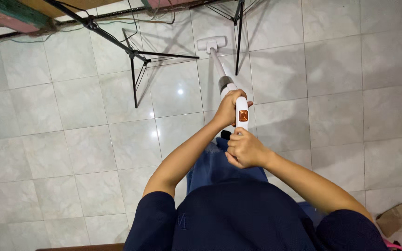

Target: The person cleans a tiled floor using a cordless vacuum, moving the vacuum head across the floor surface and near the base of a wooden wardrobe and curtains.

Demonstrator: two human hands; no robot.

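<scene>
I hold a white stick vacuum cleaner (pixel 219 65) out in front of me over a pale tiled floor (pixel 70 121). Its floor head (pixel 211 43) rests on the tiles at the far end of the tube. My left hand (pixel 229 106) grips the upper part of the body, just below the grey section. My right hand (pixel 244 149) is closed around the lower end of the white handle, under an orange button panel (pixel 243 115). Both arms reach forward from my dark blue top.
A black tripod stand (pixel 133 56) spreads its legs on the tiles to the left of the vacuum head. Another black stand (pixel 239 32) rises just right of the head. Cables run along the wall at the top. A brown cardboard piece (pixel 395 218) lies at the lower right.
</scene>
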